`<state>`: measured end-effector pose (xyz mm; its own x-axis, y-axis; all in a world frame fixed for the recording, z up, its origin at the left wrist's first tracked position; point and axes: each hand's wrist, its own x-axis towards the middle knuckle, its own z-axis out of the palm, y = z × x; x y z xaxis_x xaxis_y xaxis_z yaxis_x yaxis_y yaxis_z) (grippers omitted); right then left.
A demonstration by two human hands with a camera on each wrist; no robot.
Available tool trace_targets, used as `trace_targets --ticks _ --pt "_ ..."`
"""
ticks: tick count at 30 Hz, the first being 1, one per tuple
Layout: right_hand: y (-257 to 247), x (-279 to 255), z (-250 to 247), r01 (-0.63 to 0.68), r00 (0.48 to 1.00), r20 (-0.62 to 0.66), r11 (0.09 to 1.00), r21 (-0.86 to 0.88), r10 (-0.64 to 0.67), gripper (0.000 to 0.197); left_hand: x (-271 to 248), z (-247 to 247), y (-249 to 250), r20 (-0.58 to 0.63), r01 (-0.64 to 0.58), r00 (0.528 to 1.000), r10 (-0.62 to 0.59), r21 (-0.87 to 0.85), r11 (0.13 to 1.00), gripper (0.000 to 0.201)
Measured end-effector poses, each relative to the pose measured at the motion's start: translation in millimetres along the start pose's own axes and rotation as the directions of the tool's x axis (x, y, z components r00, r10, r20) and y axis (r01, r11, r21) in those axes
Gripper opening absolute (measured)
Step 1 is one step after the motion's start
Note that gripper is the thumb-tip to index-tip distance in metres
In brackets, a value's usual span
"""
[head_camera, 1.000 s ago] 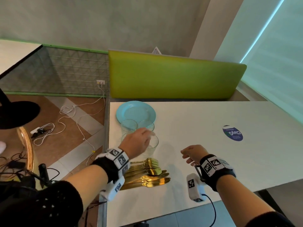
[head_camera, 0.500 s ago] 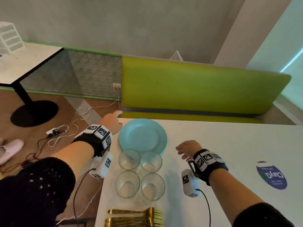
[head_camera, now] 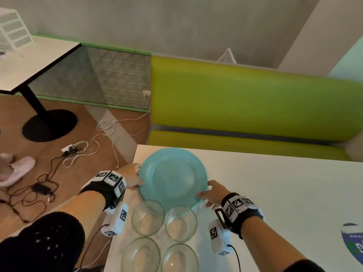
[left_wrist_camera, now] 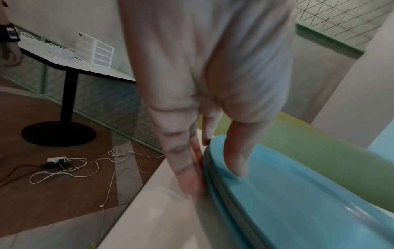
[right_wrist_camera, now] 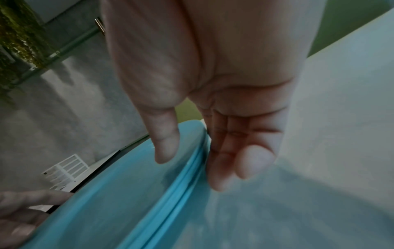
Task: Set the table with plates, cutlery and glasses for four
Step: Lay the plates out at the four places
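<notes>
A stack of light blue plates [head_camera: 172,179] lies at the far left corner of the white table [head_camera: 275,193]. My left hand [head_camera: 135,177] grips its left rim, and in the left wrist view the hand [left_wrist_camera: 213,178] has its thumb on top of the plates [left_wrist_camera: 287,193] and its fingers [left_wrist_camera: 192,182] against the edge. My right hand [head_camera: 208,193] holds the right rim the same way, with the hand [right_wrist_camera: 192,170] pinching the plates [right_wrist_camera: 119,210] between thumb and fingers. Several clear glasses [head_camera: 147,217] stand clustered just in front of the plates.
A green bench [head_camera: 245,105] runs behind the table. A round blue sticker [head_camera: 353,246] is on the table at the right. Left of the table edge the floor holds loose cables and a power strip [head_camera: 68,149]. Another table [head_camera: 29,61] stands far left.
My left hand came in from beyond the table's left edge to the plates' left rim. My right hand moved forward to the right rim. The view shifted forward, so the gold cutlery is out of sight.
</notes>
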<state>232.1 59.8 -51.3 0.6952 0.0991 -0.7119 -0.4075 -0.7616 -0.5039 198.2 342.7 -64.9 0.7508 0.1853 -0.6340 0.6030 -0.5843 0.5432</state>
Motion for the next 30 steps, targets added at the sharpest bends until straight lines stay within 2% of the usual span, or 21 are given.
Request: trace_targets --ticks 3,6,9,12,18,21,24,26,30 --pt "-2.3 9.3 4.9 0.015 1.000 -0.008 0.999 -0.040 -0.015 0.052 3.9 3.2 -1.2 0.018 0.012 1.000 -0.010 -0.067 0.998 0.063" --pt "-2.6 15.3 8.1 0.024 0.997 -0.069 0.997 -0.080 -0.029 0.059 4.5 7.2 -0.1 0.019 0.021 1.000 -0.018 -0.139 0.990 0.063" --pt "-3.1 14.6 10.5 0.057 0.989 -0.132 0.997 -0.047 -0.063 0.066 1.1 5.4 1.1 -0.043 -0.008 0.999 0.003 -0.130 0.992 0.065" --pt "-9.7 3.4 6.6 0.124 0.970 -0.207 0.992 -0.013 -0.124 0.065 -7.6 -7.0 9.6 -0.136 -0.089 0.988 0.078 -0.080 0.993 0.070" --pt "-32.2 -34.2 -21.3 0.302 0.895 -0.351 0.953 0.028 -0.273 0.066 -48.6 -51.5 57.7 -0.208 -0.282 0.946 0.251 -0.140 0.949 0.075" --pt "-38.8 -63.5 -39.6 0.363 0.859 -0.388 0.932 0.004 -0.333 0.062 -77.7 -72.2 78.0 -0.214 -0.364 0.920 0.328 -0.155 0.918 0.067" --pt "-35.7 -101.9 -53.8 0.429 0.823 -0.432 0.902 0.045 -0.369 0.050 -111.3 -78.3 88.8 -0.194 -0.406 0.912 0.360 -0.320 0.856 0.048" --pt "-28.5 -133.3 -58.2 0.463 0.802 -0.473 0.880 0.106 -0.365 0.043 -136.4 -72.6 92.5 -0.181 -0.431 0.902 0.391 -0.387 0.815 0.028" --pt "0.1 -199.9 -53.8 0.515 0.775 -0.551 0.815 0.266 -0.310 0.044 -184.0 -48.9 95.0 -0.128 -0.436 0.892 0.434 -0.501 0.748 0.014"
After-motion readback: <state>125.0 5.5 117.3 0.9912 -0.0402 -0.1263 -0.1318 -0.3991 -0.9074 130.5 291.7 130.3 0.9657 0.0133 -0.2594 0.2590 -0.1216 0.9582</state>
